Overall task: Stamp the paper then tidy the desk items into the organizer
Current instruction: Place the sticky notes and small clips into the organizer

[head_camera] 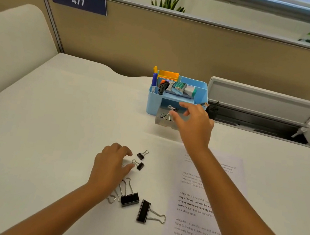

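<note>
The paper [204, 202] lies flat on the desk [51, 123] by my right arm, and I can see the word RECEIVED printed at its bottom edge, so I think the stamping is done. Now I am tidying. The blue organizer [178, 95] stands at the back of the desk, with pens and other small things already in its top parts. Its little drawer [164, 119] is pulled out, and some clips sit inside. My right hand [193, 120] is over that drawer with fingers spread and loose; I cannot see a clip in it. My left hand [110, 167] is low on the desk, fingers curled near a small clip [138, 165], but I cannot tell if it has hold of anything. Another small clip [142, 155] lies just beside it. Two big clips [129, 198] [144, 211] lie nearer me. So at least four clips are left to put away, and then I think the drawer needs pushing shut.
</note>
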Demonstrator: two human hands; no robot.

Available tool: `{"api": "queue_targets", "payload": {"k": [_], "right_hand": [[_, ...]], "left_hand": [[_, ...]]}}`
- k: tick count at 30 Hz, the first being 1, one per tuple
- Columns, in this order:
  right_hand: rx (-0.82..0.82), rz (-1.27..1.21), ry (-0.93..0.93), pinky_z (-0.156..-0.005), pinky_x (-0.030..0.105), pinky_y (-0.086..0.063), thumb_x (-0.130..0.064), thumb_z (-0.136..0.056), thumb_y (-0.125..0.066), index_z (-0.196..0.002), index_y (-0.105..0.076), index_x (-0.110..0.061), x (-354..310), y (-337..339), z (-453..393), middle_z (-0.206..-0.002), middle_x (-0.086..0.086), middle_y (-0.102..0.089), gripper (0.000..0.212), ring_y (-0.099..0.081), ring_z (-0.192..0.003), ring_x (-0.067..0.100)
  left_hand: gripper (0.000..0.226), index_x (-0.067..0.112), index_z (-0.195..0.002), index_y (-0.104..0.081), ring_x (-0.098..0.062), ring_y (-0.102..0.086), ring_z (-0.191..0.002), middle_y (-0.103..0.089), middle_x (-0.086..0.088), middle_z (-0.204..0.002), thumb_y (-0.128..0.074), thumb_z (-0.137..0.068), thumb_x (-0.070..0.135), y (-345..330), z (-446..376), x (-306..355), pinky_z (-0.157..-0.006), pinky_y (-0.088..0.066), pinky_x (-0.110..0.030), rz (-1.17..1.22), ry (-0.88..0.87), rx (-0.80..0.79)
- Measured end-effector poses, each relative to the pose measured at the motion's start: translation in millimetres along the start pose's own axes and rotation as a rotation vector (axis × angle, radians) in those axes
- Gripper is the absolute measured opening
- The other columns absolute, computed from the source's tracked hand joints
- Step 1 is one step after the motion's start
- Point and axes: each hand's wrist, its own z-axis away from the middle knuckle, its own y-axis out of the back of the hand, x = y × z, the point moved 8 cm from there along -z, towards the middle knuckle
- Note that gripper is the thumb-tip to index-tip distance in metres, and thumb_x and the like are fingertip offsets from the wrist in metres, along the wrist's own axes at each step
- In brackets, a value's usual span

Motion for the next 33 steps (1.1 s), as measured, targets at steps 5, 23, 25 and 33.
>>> {"api": "queue_targets", "payload": {"k": [5, 23, 25, 33], "right_hand": [[-0.055, -0.035, -0.052, -0.082, 0.032, -0.032, -0.043, -0.083, -0.061, -0.117, -0.054, -0.029, 11.1, -3.8, 26.2, -0.090, -0.011, -0.048, 0.037, -0.047, -0.087, 0.007], [-0.708, 0.232, 0.300, -0.093, 0.039, -0.022, -0.032, -0.088, -0.053, -0.118, -0.056, -0.035, -9.4, -110.4, 98.3, -0.132, -0.009, -0.047, 0.030, -0.036, -0.120, 0.020], [-0.718, 0.226, 0.274, -0.092, 0.038, -0.021, -0.035, -0.084, -0.058, -0.111, -0.060, -0.034, -7.4, -111.0, 94.1, -0.127, -0.009, -0.049, 0.027, -0.037, -0.118, 0.018], [-0.508, 0.193, 0.259, -0.089, 0.035, -0.022, -0.038, -0.085, -0.059, -0.114, -0.059, -0.029, -12.6, -62.2, 55.1, -0.125, -0.003, -0.050, 0.030, -0.040, -0.118, 0.019]], "left_hand": [[0.024, 0.028, -0.104, -0.064, -0.021, -0.048, -0.102, -0.054, 0.002, -0.108, -0.067, -0.080, 0.032, -4.5, -6.0, 12.6, -0.078, -0.035, -0.032, -0.081, -0.114, -0.057], [0.017, 0.022, -0.097, -0.064, -0.021, -0.033, -0.124, -0.045, 0.004, -0.127, -0.057, -0.085, 0.031, -33.7, -6.9, 22.7, -0.097, -0.023, -0.037, -0.227, -0.205, -0.179], [0.017, 0.022, -0.098, -0.064, -0.020, -0.032, -0.124, -0.045, 0.004, -0.127, -0.055, -0.085, 0.030, -34.9, -6.0, 22.0, -0.099, -0.021, -0.036, -0.236, -0.195, -0.191], [0.016, 0.016, -0.092, -0.066, -0.024, -0.038, -0.122, -0.050, 0.000, -0.122, -0.061, -0.081, 0.025, -35.8, -4.2, 22.0, -0.100, -0.023, -0.040, -0.230, -0.213, -0.183]]}}
